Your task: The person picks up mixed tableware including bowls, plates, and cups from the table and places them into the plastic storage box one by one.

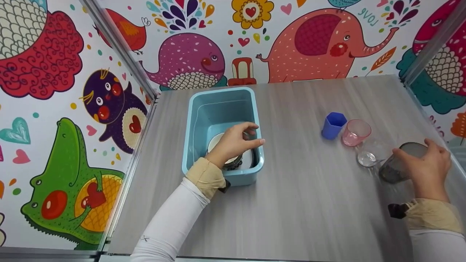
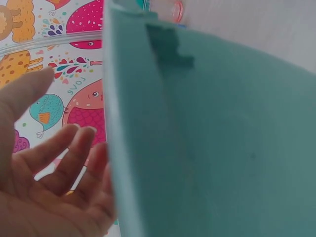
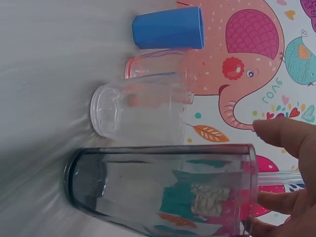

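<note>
My left hand point(image 1: 236, 142) hovers over the right side of a light blue plastic bin point(image 1: 186, 145), fingers loosely bent and holding nothing. In the left wrist view the bin wall point(image 2: 217, 133) fills much of the picture beside that hand point(image 2: 64, 168). A tall, clear dark-grey cup point(image 1: 395, 167) stands upright on the table at the right. Around its rim my right hand point(image 1: 429, 167) is spread. The right wrist view shows the thumb point(image 3: 284, 136) a little off the cup point(image 3: 133, 182), with other fingertips just behind the rim.
A clear cup point(image 1: 367, 158), a pink clear cup point(image 1: 355, 134) and a blue hexagonal cup point(image 1: 333, 126) form a slanting row with the grey one. Inside the bin, a white round thing point(image 1: 215, 140) is partly hidden by my left hand. Patterned walls point(image 1: 313, 47) border the table.
</note>
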Demonstrator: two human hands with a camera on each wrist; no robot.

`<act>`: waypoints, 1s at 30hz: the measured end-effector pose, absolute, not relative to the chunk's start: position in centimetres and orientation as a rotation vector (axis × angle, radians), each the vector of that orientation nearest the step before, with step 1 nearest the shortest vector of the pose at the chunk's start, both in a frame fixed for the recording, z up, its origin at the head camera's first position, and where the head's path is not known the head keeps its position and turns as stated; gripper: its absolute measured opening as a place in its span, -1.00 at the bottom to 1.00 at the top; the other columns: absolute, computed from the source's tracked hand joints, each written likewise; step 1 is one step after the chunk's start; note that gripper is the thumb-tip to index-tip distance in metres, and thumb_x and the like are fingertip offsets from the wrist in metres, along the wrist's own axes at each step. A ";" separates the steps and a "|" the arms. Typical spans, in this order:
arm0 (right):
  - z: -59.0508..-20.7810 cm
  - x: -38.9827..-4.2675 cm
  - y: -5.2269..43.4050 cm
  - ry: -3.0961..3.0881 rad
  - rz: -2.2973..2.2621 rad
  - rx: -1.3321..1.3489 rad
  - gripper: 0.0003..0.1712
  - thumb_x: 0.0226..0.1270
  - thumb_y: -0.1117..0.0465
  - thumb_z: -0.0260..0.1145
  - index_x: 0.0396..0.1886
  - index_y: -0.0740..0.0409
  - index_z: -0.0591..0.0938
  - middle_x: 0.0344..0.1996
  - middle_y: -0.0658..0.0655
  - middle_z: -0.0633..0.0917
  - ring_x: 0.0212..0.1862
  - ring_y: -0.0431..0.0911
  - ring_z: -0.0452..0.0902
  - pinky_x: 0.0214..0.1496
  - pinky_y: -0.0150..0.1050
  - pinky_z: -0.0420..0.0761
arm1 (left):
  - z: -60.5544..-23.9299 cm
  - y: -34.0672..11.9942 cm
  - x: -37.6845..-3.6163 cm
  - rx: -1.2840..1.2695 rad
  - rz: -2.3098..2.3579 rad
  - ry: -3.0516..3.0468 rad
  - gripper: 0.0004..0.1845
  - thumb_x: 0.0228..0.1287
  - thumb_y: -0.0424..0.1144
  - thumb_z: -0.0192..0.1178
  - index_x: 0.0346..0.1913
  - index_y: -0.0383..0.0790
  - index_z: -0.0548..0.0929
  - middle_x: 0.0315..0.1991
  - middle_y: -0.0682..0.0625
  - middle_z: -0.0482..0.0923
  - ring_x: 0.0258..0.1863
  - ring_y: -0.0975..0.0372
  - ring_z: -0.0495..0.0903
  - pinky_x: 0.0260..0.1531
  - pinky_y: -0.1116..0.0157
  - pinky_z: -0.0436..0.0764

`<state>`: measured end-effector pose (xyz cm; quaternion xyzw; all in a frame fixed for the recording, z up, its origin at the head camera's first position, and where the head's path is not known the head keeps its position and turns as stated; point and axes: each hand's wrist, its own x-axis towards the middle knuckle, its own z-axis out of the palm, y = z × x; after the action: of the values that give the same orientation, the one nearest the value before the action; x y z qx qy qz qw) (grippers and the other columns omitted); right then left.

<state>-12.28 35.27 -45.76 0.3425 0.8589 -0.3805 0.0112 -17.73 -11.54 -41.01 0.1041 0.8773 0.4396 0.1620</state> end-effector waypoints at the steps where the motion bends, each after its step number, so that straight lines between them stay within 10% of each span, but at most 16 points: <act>1: -45.9 -12.2 35.3 2.674 -1.194 1.074 0.03 0.45 -0.07 0.21 0.65 0.15 -0.14 0.61 0.39 -0.26 0.60 0.34 -0.28 0.54 0.34 0.08 | -41.0 -11.6 -17.7 0.295 1.252 2.504 -0.37 0.27 0.08 0.38 0.35 -0.04 0.51 0.17 -0.02 0.58 0.09 0.15 0.55 0.06 0.18 0.66; 30: -48.7 -10.8 35.5 2.629 -1.400 1.168 0.29 0.31 -0.08 0.36 0.64 -0.07 -0.40 0.63 0.26 -0.34 0.64 0.22 -0.33 0.60 0.23 -0.03 | -40.5 -10.7 -18.1 0.290 1.249 2.506 -0.38 0.25 0.10 0.39 0.33 0.01 0.53 0.13 0.02 0.58 0.10 0.18 0.56 0.08 0.19 0.68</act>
<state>-10.81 35.51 -48.71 0.3650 0.8213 -0.4374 -0.0288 -18.11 -10.71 -40.53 0.1015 0.8784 0.4378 0.1628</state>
